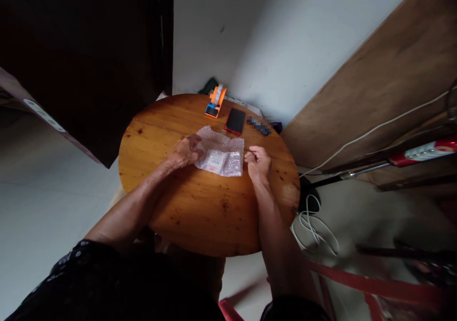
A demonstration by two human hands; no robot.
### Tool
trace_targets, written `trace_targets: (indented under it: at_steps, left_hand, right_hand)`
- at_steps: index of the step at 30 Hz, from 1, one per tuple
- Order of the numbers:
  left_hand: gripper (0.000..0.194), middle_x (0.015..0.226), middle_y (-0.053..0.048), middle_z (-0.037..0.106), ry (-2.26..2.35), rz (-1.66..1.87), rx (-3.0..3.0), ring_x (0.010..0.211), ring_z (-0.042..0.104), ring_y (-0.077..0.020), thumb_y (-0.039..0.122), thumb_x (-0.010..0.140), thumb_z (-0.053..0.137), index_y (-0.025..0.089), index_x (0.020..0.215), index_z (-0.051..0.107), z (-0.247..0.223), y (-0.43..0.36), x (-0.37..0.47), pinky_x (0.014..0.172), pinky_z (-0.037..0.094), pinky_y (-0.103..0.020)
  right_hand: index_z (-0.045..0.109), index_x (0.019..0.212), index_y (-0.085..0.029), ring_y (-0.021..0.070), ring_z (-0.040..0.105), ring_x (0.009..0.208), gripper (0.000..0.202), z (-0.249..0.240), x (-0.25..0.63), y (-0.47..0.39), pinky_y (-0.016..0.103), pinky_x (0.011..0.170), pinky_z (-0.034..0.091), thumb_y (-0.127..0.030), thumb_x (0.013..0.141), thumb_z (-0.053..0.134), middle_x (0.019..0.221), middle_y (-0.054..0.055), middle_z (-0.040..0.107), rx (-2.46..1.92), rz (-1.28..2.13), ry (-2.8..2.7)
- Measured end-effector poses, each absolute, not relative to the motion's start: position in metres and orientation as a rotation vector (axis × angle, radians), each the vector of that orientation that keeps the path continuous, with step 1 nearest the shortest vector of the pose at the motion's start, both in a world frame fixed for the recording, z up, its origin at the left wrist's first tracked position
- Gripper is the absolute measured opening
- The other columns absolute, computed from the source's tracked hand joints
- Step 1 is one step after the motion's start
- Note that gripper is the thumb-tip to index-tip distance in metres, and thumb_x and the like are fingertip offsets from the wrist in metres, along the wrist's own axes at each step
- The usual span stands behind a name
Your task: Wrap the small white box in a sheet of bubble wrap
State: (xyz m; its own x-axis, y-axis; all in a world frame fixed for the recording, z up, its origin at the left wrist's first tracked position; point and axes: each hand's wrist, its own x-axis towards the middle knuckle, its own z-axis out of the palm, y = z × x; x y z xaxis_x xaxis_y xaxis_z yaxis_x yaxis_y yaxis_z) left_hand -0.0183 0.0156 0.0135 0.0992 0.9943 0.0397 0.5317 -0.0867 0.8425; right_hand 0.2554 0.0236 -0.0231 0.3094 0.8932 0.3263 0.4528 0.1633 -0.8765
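A sheet of clear bubble wrap point(232, 164) lies on the round wooden table, folded over at its near part. Under its layers shows a small whitish item with some red print point(216, 161), too veiled to name. My left hand point(184, 151) is at the wrap's left edge, fingers curled onto the plastic and apparently gripping it. Just off the right edge is my right hand point(260, 163), its fingers bent and thumb side pressed together. Whether anything is between those fingertips is hidden.
On the wooden table point(200, 206), an orange tape dispenser point(216, 101), a dark phone with a red edge point(235, 121) and a blurred dark object point(259, 125) stand towards the wall. White cable point(314, 225) lies coiled on the floor at right, near a red frame point(357, 280).
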Motion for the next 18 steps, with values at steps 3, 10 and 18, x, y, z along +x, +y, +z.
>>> trace_targets:
  at_steps: [3, 10, 18]
  left_hand:
    - [0.044, 0.08, -0.003, 0.065, 1.447, 0.972, 1.701, 0.072, 0.059, -0.0177, 0.015, 0.065, 0.062, 0.017, 0.108, 0.07, 0.014, 0.016, -0.017, 0.067, 0.045, -0.026]
    - [0.05, 0.069, -0.003, 0.068, 0.691, 0.697, 1.522, 0.064, 0.064, -0.0174, 0.028, 0.068, 0.065, 0.014, 0.117, 0.066, 0.047, -0.004, -0.032, 0.061, 0.05, -0.026]
    - [0.027, 0.06, 0.003, 0.06, 0.743, 0.523, 1.525, 0.049, 0.055, -0.0092, 0.034, 0.078, 0.07, 0.014, 0.096, 0.066, 0.043, 0.003, -0.04, 0.05, 0.044, -0.019]
  right_hand:
    - [0.063, 0.095, -0.021, 0.0205, 0.065, 0.069, 0.027, -0.018, 0.252, 0.02, 0.037, 0.071, 0.053, -0.038, 0.075, 0.057, 0.078, 0.003, 0.07, -1.459, 0.446, -1.345]
    - [0.069, 0.093, -0.024, 0.025, 0.069, 0.095, 0.018, -0.002, 0.236, 0.001, 0.042, 0.092, 0.051, -0.034, 0.086, 0.055, 0.098, 0.006, 0.076, -1.301, 0.226, -1.677]
    - [0.072, 0.1, -0.021, 0.0327, 0.062, 0.109, 0.022, 0.018, 0.23, -0.014, 0.051, 0.099, 0.044, -0.028, 0.081, 0.066, 0.11, 0.009, 0.074, -1.497, 0.241, -2.276]
